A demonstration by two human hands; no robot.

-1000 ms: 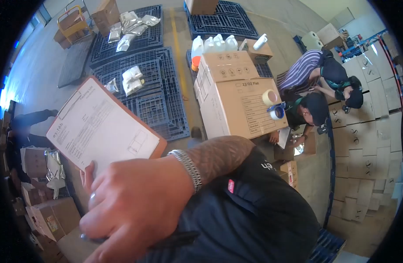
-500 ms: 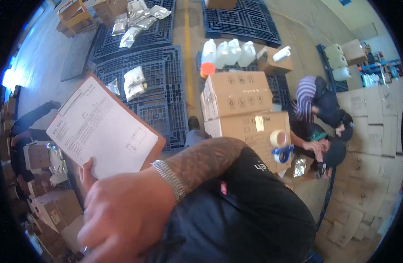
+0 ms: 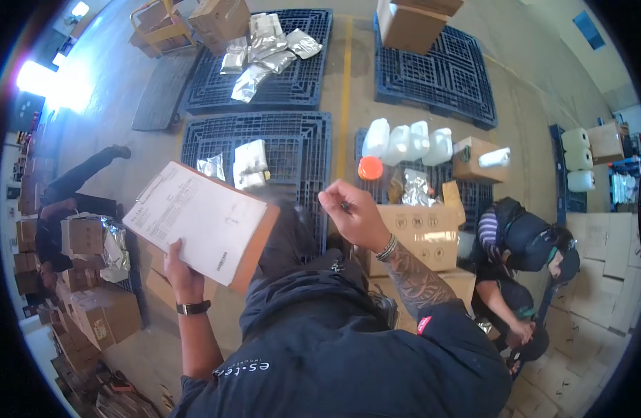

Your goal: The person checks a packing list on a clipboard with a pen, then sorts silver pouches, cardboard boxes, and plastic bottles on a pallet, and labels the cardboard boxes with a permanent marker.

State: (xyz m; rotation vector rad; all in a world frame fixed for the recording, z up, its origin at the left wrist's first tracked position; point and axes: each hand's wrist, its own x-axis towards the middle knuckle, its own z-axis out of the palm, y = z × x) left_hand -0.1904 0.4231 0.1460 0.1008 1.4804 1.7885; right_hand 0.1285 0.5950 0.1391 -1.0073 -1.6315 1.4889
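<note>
An orange-brown clipboard (image 3: 256, 249) lies slanted in the left hand (image 3: 184, 275), its face up, the thumb over the near edge. On it a white printed sheet (image 3: 195, 221) lies flat, with small blurred lines of text, a faint figure and a dark barcode-like block. A dark pen (image 3: 345, 207), mostly hidden, sits in the right hand's (image 3: 357, 214) curled fingers, apart from the sheet.

Paper (image 3: 198, 219) too finely printed to read; pen (image 3: 345, 206) mostly hidden.
</note>
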